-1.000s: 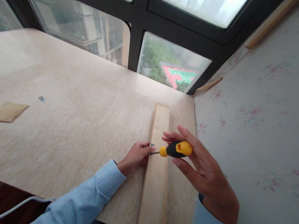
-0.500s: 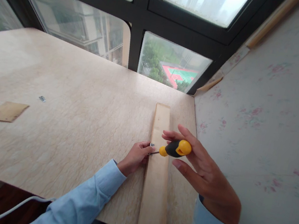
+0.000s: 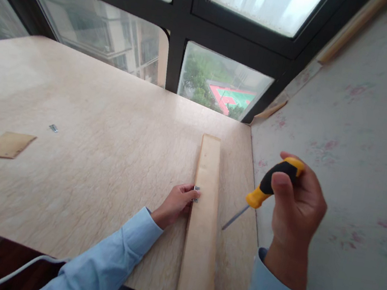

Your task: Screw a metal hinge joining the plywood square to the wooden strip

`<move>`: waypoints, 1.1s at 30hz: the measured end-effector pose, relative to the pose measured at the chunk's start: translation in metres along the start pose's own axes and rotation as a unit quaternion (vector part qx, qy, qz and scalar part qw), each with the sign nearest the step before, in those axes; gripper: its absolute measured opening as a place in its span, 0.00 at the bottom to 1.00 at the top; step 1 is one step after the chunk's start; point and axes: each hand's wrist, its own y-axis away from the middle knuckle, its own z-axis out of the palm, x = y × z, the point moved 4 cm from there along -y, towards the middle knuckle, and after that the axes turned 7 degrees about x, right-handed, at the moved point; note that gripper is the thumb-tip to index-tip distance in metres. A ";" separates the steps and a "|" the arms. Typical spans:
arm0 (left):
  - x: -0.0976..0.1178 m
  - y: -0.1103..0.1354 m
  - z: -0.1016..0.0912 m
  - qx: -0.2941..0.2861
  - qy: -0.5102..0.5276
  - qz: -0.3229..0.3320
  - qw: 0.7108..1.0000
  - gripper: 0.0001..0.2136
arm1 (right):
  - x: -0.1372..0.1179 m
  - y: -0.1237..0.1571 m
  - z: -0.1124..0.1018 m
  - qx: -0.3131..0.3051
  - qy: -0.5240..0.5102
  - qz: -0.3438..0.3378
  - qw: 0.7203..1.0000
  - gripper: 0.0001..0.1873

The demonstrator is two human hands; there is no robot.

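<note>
A long pale wooden plank (image 3: 201, 226) lies on the marble-patterned table (image 3: 84, 146), running away from me near the right wall. My left hand (image 3: 175, 204) is closed against the plank's left edge, fingertips pinching a small metal bracket (image 3: 196, 189) there. My right hand (image 3: 296, 208) is raised to the right of the plank, wrapped round the yellow and black handle of a screwdriver (image 3: 264, 190). Its shaft points down and left, with the tip in the air off the plank.
A thin square wood piece (image 3: 8, 145) and a small metal part (image 3: 53, 128) lie at the table's left. A papered wall (image 3: 365, 145) stands close on the right. Dark-framed windows (image 3: 178, 17) run behind. A white cable (image 3: 22, 267) hangs below the front edge.
My right hand has lifted the screwdriver off the bracket, moved it right and up, and changed from a fingertip hold to a full grip. The left hand has stayed put.
</note>
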 end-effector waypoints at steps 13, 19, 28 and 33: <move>0.002 0.001 0.003 -0.017 -0.019 -0.006 1.000 0.20 | 0.156 0.003 0.023 -0.308 0.446 0.167 0.823 0.15; -0.001 0.000 0.002 -0.022 -0.022 -0.004 1.000 0.21 | 0.177 0.008 0.020 -0.314 0.485 0.174 0.798 0.18; -0.004 -0.003 0.000 -0.026 -0.026 0.001 0.999 0.21 | 0.187 0.008 0.017 -0.313 0.514 0.183 0.778 0.21; -0.004 -0.003 -0.001 0.002 -0.054 0.008 0.999 0.20 | 0.179 0.007 0.014 -0.312 0.529 0.180 0.768 0.19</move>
